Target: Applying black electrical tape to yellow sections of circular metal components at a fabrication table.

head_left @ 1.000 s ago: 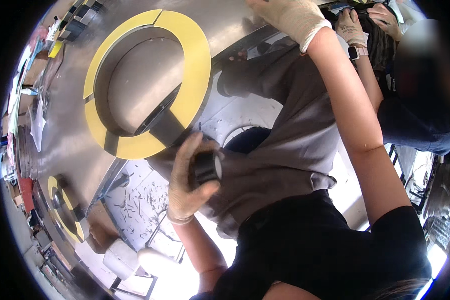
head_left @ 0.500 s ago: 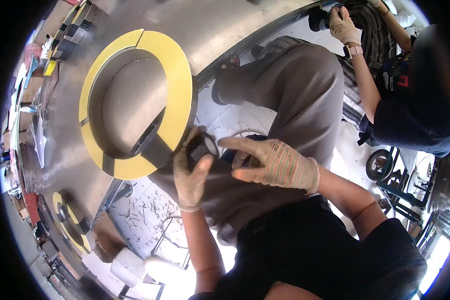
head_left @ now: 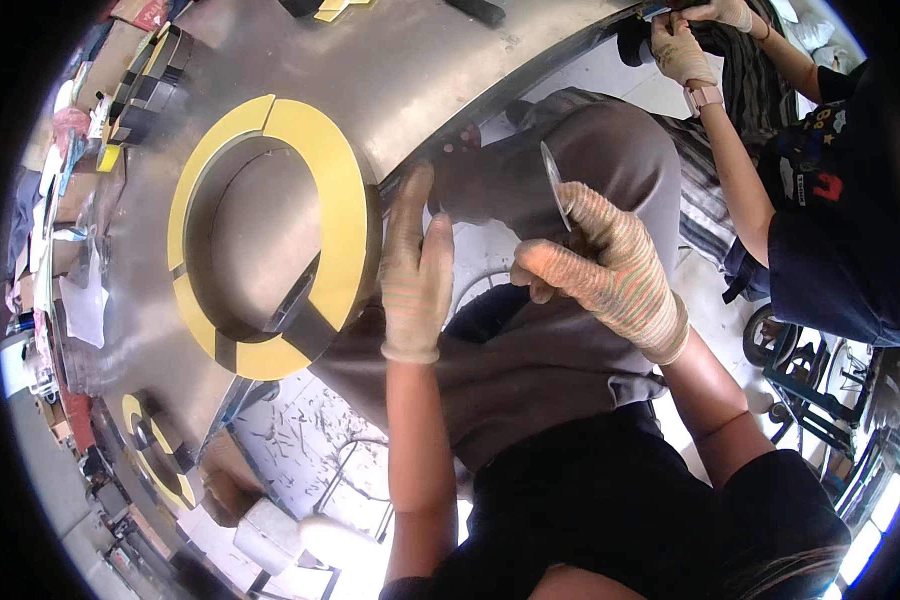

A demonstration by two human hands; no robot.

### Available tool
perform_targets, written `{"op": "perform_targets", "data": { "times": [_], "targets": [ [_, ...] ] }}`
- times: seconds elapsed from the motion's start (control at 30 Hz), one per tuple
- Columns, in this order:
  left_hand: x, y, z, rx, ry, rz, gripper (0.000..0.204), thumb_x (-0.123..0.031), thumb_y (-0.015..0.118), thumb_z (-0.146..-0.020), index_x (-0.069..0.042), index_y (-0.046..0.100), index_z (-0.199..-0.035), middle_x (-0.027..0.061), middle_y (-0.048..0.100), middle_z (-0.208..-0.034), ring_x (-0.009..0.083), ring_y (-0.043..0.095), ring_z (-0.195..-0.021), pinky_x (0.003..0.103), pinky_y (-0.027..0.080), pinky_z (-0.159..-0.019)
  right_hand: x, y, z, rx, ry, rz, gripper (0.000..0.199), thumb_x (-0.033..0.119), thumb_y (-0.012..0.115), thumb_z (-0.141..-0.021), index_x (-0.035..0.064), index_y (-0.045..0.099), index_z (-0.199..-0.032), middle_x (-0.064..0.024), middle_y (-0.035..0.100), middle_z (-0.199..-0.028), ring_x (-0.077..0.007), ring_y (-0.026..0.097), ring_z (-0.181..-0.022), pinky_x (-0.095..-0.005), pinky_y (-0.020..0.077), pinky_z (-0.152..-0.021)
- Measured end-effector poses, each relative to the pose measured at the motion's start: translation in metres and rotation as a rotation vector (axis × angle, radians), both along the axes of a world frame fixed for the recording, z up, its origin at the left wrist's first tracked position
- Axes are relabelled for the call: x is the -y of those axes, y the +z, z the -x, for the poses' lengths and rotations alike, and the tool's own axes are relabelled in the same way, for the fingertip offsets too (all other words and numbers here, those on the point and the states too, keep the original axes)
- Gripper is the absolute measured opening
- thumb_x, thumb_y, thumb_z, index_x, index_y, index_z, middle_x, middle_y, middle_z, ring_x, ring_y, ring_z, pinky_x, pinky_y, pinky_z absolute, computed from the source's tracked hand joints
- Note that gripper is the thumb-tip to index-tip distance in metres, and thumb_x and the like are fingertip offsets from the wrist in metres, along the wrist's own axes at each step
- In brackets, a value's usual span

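Pinching a thin metal disc (head_left: 553,182), right hand (head_left: 610,270) hovers beside table edge (head_left: 490,100).

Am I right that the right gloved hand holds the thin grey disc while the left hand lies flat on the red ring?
Not quite: the ring is yellow, not red, as the head view shows. The right hand does hold the thin grey disc, and the left hand lies flat at the ring's edge.

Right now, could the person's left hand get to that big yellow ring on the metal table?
Probably yes. The left hand lies flat and empty at the edge of the metal table, right beside the yellow ring, with nothing between them. The right hand holds a thin disc.
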State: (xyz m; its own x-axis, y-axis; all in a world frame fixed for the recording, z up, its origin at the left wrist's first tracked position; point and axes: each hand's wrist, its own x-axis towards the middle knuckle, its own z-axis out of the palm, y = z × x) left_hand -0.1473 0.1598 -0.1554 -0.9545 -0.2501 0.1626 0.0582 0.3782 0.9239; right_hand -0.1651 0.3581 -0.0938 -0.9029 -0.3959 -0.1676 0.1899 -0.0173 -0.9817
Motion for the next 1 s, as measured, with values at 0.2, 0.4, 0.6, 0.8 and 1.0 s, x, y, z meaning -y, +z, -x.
{"op": "perform_targets", "data": {
  "times": [0.2,0.4,0.6,0.8,1.0],
  "targets": [
    [-0.029,0.079,-0.045,0.248,-0.122,0.246,0.035,-0.022,0.071,-0.090,-0.002,0.066,-0.119,0.0206,0.063,-0.122,0.0361,0.059,-0.117,0.042,0.045,-0.101,-0.027,0.015,0.012,0.147,-0.083,0.037,0.034,0.022,0.074,-0.095,0.0074,0.064,-0.124,0.0003,0.072,-0.088,-0.0046,0.064,-0.071,-0.0193,0.0501,-0.060],
    [-0.010,0.070,0.021,0.296,0.608,1.054,0.061,-0.046,0.074,-0.085,0.000,0.055,-0.119,0.0158,0.061,-0.103,0.0341,0.060,-0.101,0.045,0.050,-0.090,0.012,0.027,0.045,0.014,-0.058,0.168,0.030,0.018,0.074,-0.094,0.0052,0.062,-0.118,-0.0070,0.073,-0.085,-0.0086,0.067,-0.069,-0.0198,0.0500,-0.061],
    [0.005,0.069,-0.002,0.210,0.451,1.080,0.048,-0.045,0.071,-0.089,-0.003,0.058,-0.109,0.0136,0.059,-0.094,0.0314,0.061,-0.092,0.042,0.053,-0.079,0.028,0.039,0.060,-0.087,0.035,0.064,0.035,0.012,0.072,-0.095,0.0038,0.061,-0.127,-0.0075,0.074,-0.090,-0.0093,0.068,-0.072,-0.0227,0.0540,-0.065],
    [0.093,0.080,-0.043,-0.081,-0.051,1.052,0.056,-0.043,0.079,-0.077,-0.006,0.060,-0.114,0.0105,0.063,-0.103,0.0317,0.061,-0.092,0.043,0.051,-0.082,0.026,0.049,0.074,-0.019,0.077,0.002,0.038,0.011,0.073,-0.095,0.0020,0.060,-0.130,-0.0104,0.073,-0.104,-0.0093,0.067,-0.087,-0.0257,0.0547,-0.078],
    [0.156,0.100,-0.040,-0.083,-0.326,1.051,0.070,-0.048,0.076,-0.078,-0.006,0.058,-0.131,0.0110,0.063,-0.112,0.0338,0.057,-0.106,0.048,0.043,-0.098,0.046,0.035,0.133,-1.158,0.186,-0.475,0.054,0.008,0.077,-0.082,0.0015,0.056,-0.131,-0.0152,0.067,-0.115,-0.0274,0.066,-0.100,-0.0364,0.0532,-0.091]
  ]
}}
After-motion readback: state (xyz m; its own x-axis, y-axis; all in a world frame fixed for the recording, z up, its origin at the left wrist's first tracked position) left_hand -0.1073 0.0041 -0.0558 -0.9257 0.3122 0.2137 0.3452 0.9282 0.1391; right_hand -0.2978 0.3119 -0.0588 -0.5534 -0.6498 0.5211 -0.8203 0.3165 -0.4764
